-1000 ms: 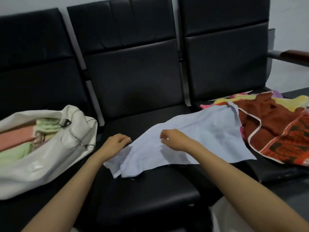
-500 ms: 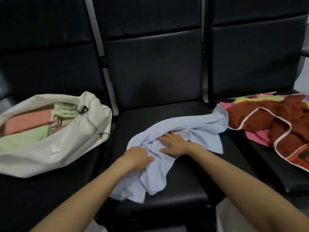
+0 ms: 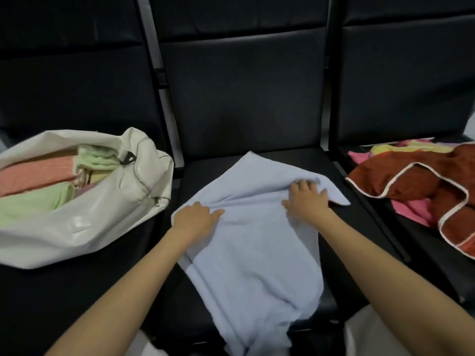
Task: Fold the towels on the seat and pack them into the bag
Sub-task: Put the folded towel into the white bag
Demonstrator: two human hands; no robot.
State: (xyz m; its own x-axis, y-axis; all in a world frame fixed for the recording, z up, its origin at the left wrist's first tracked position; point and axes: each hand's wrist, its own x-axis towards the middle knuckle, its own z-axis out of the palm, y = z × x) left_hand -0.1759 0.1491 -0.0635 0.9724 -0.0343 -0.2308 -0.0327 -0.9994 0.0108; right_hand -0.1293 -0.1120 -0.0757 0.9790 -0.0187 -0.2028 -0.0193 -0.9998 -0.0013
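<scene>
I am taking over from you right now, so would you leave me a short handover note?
Left hand: rests on the blue towel's left edge; pinching or not, cannot tell.
Right hand: open, fingers spread, pressing the towel's far right part.
Blue towel: on the middle seat, creased, unfolded, near end over the front edge.
Done: folded pink and green towels sit in the open bag on the left seat.
Left: fold and pack this one, then the heap on the right seat.
</scene>
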